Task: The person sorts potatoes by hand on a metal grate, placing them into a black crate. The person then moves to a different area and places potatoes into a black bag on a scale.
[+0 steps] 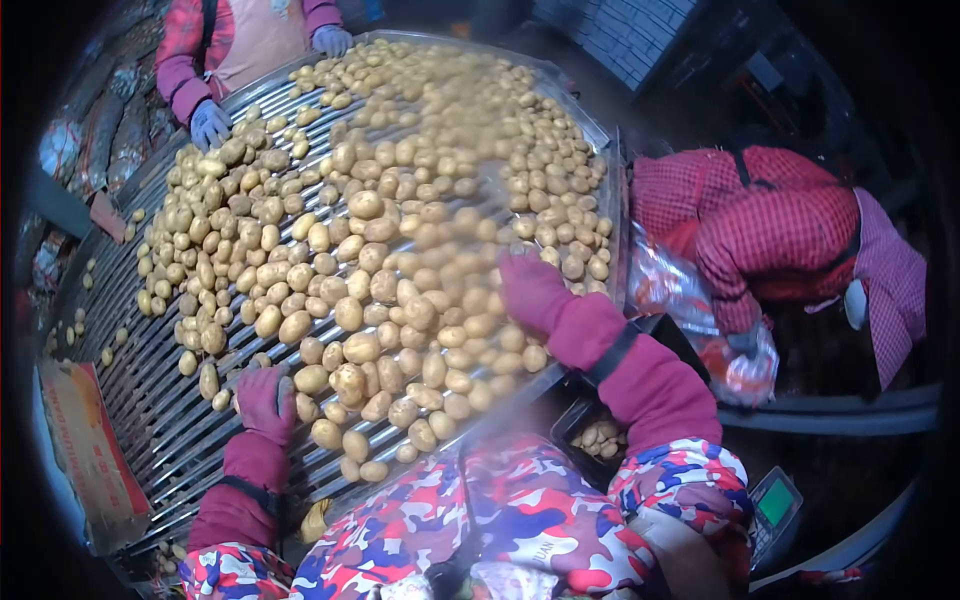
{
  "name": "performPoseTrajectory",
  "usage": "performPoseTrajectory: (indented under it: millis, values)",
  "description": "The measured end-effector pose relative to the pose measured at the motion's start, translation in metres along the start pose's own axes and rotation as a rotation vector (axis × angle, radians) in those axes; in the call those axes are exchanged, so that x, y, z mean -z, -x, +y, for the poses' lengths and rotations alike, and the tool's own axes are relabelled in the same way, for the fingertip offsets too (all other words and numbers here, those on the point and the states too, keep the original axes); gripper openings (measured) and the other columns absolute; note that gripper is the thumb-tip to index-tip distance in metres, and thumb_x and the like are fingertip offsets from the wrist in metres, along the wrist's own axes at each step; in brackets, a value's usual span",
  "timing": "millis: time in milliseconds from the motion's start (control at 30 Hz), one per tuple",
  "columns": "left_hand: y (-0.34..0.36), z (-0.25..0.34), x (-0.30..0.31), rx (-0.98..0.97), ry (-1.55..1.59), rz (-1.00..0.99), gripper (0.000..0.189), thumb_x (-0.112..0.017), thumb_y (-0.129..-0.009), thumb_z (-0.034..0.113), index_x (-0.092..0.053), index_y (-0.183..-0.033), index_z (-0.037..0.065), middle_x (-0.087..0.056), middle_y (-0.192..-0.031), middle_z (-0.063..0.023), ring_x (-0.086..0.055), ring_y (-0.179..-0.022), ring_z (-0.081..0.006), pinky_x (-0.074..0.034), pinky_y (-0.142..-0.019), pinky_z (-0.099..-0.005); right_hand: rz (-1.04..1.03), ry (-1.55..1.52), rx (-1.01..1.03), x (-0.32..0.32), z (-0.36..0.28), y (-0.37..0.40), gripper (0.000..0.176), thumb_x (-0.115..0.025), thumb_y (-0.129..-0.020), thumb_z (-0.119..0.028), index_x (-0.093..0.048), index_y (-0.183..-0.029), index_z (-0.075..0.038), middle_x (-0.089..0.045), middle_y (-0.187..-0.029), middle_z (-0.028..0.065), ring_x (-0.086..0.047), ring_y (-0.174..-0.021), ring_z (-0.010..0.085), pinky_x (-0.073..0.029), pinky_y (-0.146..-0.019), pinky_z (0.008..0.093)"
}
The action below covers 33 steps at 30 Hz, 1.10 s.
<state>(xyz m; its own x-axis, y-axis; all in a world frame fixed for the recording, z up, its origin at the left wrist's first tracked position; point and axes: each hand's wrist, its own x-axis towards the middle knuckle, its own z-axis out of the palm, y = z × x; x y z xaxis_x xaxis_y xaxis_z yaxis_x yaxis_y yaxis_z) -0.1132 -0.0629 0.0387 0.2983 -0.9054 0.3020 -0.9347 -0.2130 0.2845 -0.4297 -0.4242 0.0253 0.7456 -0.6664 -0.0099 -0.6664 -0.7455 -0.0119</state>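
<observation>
A large pile of potatoes [365, 260] covers much of a slatted metal table [165, 430]. My left hand [265, 402], in a pink-red glove, rests over the slats at the near left edge of the pile. Its thumb is apart from the fingers, and nothing shows in its grip. On the right, my right hand [532, 288], gloved alike, reaches over the potatoes near the table's right rim. Its fingers look stretched out against them, partly blurred by a smear on the lens. I cannot see any potato held in it.
Across the table a co-worker's gloved hand [210, 125] touches the pile. At right a co-worker in a checked sleeve [785, 235] bends over a shiny plastic bag [680, 290]. A cardboard piece [95, 450] stands at left, a dark crate of potatoes [600, 438] below, a green-screen device [775, 502] at right.
</observation>
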Motion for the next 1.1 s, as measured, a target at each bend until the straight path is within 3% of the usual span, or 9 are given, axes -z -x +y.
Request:
performPoseTrajectory:
  millis: [67,200,333,400,633,833,933,967,1100]
  values:
    - [0.001,0.000,0.001,0.047,0.023,-0.023,0.030,-0.058,-0.091,0.020,-0.067,-0.114,0.003,-0.065,-0.104,-0.0176,-0.059,-0.107,-0.0407,-0.037,-0.108,-0.0552,-0.234,-0.104,-0.033,0.017,0.011,-0.008,0.037,-0.053,-0.092,-0.020,-0.059,-0.127,-0.010,-0.072,-0.101,0.0156,-0.070,-0.090,0.0343,-0.054,-0.085,0.0490]
    - [0.001,-0.002,0.000,0.063,0.056,-0.030,0.031,-0.060,-0.089,0.020,-0.067,-0.115,0.003,-0.066,-0.105,-0.0176,-0.059,-0.108,-0.0404,-0.036,-0.109,-0.0564,-0.086,-0.510,-0.226,0.056,0.042,-0.044,0.027,-0.056,-0.093,-0.023,-0.068,-0.115,-0.012,-0.072,-0.099,0.0186,-0.069,-0.095,0.0352,-0.054,-0.084,0.0483]
    - [0.005,-0.008,0.000,0.050,0.056,-0.013,0.033,-0.062,-0.086,0.020,-0.067,-0.114,0.003,-0.066,-0.106,-0.0181,-0.060,-0.107,-0.0398,-0.036,-0.110,-0.0565,0.043,-0.191,-0.280,0.005,0.102,-0.106,0.028,-0.057,-0.092,-0.024,-0.068,-0.116,-0.014,-0.071,-0.101,0.0199,-0.068,-0.096,0.0371,-0.054,-0.084,0.0485]
    - [0.002,-0.003,0.003,0.057,0.057,0.011,0.031,-0.062,-0.086,0.019,-0.069,-0.111,0.003,-0.067,-0.105,-0.0188,-0.061,-0.106,-0.0401,-0.037,-0.109,-0.0568,-0.019,-0.109,-0.381,-0.024,0.104,-0.121,0.031,-0.060,-0.091,-0.025,-0.065,-0.120,-0.015,-0.071,-0.107,0.0197,-0.068,-0.100,0.0368,-0.053,-0.086,0.0491]
    - [0.002,-0.005,0.004,0.083,0.056,-0.064,0.039,-0.063,-0.083,0.023,-0.067,-0.117,0.004,-0.065,-0.108,-0.0186,-0.059,-0.110,-0.0402,-0.037,-0.109,-0.0570,-0.264,-0.021,-0.570,0.028,0.064,-0.127,0.039,-0.062,-0.091,-0.028,-0.061,-0.127,-0.013,-0.066,-0.126,0.0177,-0.064,-0.118,0.0333,-0.052,-0.094,0.0479]
    - [0.002,-0.004,0.004,0.091,0.056,-0.048,0.039,-0.064,-0.082,0.024,-0.067,-0.116,0.005,-0.065,-0.108,-0.0177,-0.059,-0.110,-0.0395,-0.037,-0.109,-0.0566,-0.203,-0.082,-0.456,-0.012,0.084,-0.133,0.038,-0.065,-0.089,-0.028,-0.065,-0.120,-0.005,-0.071,-0.113,0.0162,-0.070,-0.104,0.0283,-0.053,-0.090,0.0419]
    - [-0.001,0.000,0.007,0.107,0.065,-0.054,0.039,-0.064,-0.081,0.024,-0.068,-0.114,0.005,-0.066,-0.107,-0.0168,-0.060,-0.109,-0.0387,-0.037,-0.109,-0.0559,-0.095,-0.761,-0.385,0.009,0.091,-0.117,0.033,-0.065,-0.087,-0.023,-0.066,-0.112,-0.002,-0.071,-0.098,0.0106,-0.068,-0.087,0.0184,-0.053,-0.080,0.0327]
    - [-0.003,0.001,0.008,0.120,0.074,-0.060,0.038,-0.064,-0.080,0.024,-0.068,-0.113,0.005,-0.066,-0.107,-0.0164,-0.060,-0.108,-0.0383,-0.037,-0.109,-0.0557,-0.112,-1.014,-0.353,0.006,0.099,-0.129,0.022,-0.064,-0.086,-0.016,-0.066,-0.103,-0.002,-0.066,-0.088,0.0042,-0.060,-0.078,0.0099,-0.049,-0.070,0.0253]
    - [-0.004,0.002,0.009,0.113,0.052,-0.055,0.038,-0.065,-0.080,0.023,-0.069,-0.112,0.004,-0.066,-0.105,-0.0158,-0.060,-0.106,-0.0375,-0.038,-0.108,-0.0549,0.153,-1.560,-0.289,0.020,0.066,-0.159,0.008,-0.063,-0.087,-0.010,-0.065,-0.093,-0.005,-0.062,-0.084,0.0007,-0.059,-0.076,0.0078,-0.048,-0.063,0.0257]
